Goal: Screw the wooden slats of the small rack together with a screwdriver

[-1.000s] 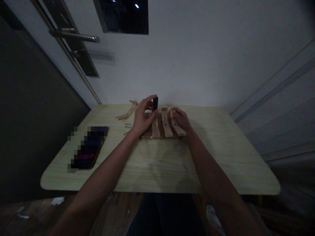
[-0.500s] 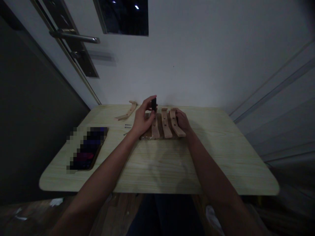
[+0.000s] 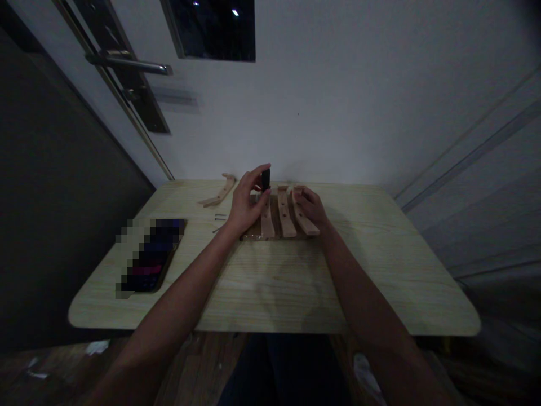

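Note:
My left hand (image 3: 246,206) is closed around the black handle of a screwdriver (image 3: 266,180), which stands upright over the left curved wooden piece (image 3: 267,226). Its shaft and tip are hidden. That piece lies beside a middle wooden piece (image 3: 286,220) and a right wooden piece (image 3: 307,225), all across a brown board (image 3: 251,233) with a shiny front edge. Dark holes show in the pieces. My right hand (image 3: 313,207) is wrapped over the right wooden piece near its far end, gripping it from the side.
Another curved wooden piece (image 3: 220,194) lies at the back left of the table (image 3: 270,287). Several screws (image 3: 220,219) rest near my left wrist. A phone (image 3: 158,254), partly pixelated, lies at the left. Behind the table stands a white door with a handle (image 3: 139,66).
My right hand has shifted left, with its fingers now over the top of the right wooden piece. My left hand and the screwdriver have barely moved, slightly to the right.

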Demonstrator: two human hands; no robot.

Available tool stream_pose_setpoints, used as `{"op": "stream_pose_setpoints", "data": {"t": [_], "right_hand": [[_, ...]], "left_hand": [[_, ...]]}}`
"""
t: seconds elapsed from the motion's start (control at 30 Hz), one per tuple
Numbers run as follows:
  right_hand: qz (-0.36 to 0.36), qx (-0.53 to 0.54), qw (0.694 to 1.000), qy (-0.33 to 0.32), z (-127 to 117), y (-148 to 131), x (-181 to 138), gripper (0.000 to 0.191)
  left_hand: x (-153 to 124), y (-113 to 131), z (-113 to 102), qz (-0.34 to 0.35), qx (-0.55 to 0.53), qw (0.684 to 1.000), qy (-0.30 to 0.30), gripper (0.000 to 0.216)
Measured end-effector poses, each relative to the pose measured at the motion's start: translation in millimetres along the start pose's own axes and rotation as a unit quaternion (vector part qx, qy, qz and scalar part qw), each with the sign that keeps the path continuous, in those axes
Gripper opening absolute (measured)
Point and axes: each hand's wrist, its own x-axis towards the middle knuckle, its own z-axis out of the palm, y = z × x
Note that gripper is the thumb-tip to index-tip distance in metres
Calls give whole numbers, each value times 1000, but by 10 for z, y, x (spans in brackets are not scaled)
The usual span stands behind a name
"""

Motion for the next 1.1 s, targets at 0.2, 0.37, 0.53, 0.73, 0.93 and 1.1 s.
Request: {"op": "stream_pose_setpoints", "data": {"t": [0.2, 0.37, 0.53, 0.73, 0.93, 1.1], "right_hand": [[3, 6, 1000, 5, 0, 3, 4, 29], [4, 10, 1000, -3, -9, 25, 1, 21], [1, 10, 1000, -7, -8, 4, -10, 17], [10, -1, 1000, -3, 0, -14, -14, 18], [9, -14, 1000, -1, -4, -13, -8, 18], [16, -14, 1000, 3, -3, -42, -16, 15]], "left_hand": [[13, 71, -13, -6, -17, 1000, -14, 54], [-2, 62, 3, -17, -51, 998, -16, 60], [-16, 35, 8, -14, -66, 998, -22, 48], [1, -2, 14, 11, -10, 1000, 20, 48], [8, -17, 12, -8, -25, 999, 27, 47], [3, 4, 13, 0, -41, 999, 16, 50]]}}
